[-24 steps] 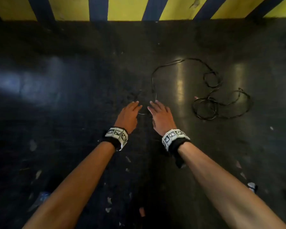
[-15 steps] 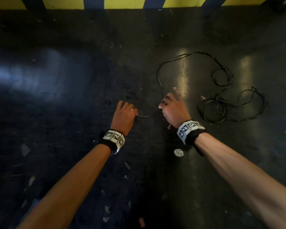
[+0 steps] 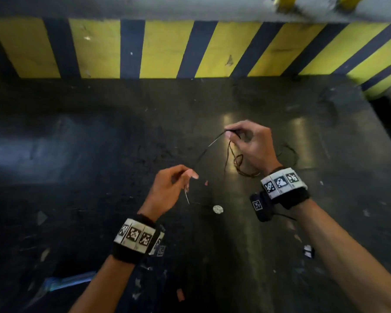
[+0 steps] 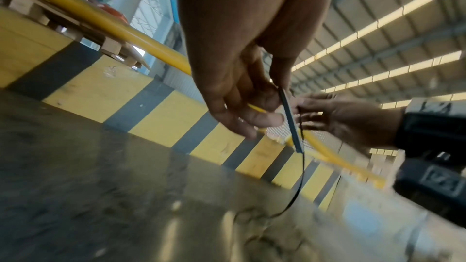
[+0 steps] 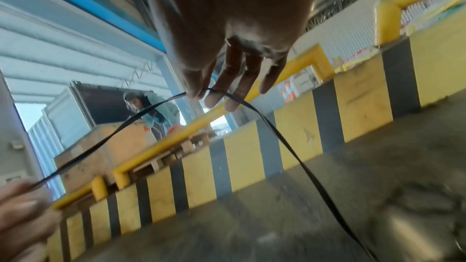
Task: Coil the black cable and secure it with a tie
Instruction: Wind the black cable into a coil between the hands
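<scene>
Between my hands hangs a thin flat black cable point(image 3: 207, 149), lifted off the dark floor. My left hand point(image 3: 190, 176) pinches it near its end; the left wrist view shows the strip point(image 4: 290, 121) between thumb and fingers. A thin pale tie wire point(image 3: 186, 196) hangs from the same hand. My right hand point(image 3: 230, 133), higher and further right, pinches the cable point(image 5: 277, 132) between thumb and forefinger, the other fingers spread. From there the cable drops to tangled loops point(image 3: 243, 168) on the floor, partly hidden behind my right hand and wrist.
A yellow and dark striped kerb point(image 3: 167, 48) closes off the floor ahead, topped by a yellow rail point(image 4: 100, 19). A small white disc point(image 3: 217, 209) and paper scraps lie on the floor near me. Beyond the kerb a person point(image 5: 153, 111) bends over a crate.
Both hands have risen from the floor. The left hand has taken up the cable end and the pale wire; the right has pinched the cable and lifted it, so the far loops are drawn closer.
</scene>
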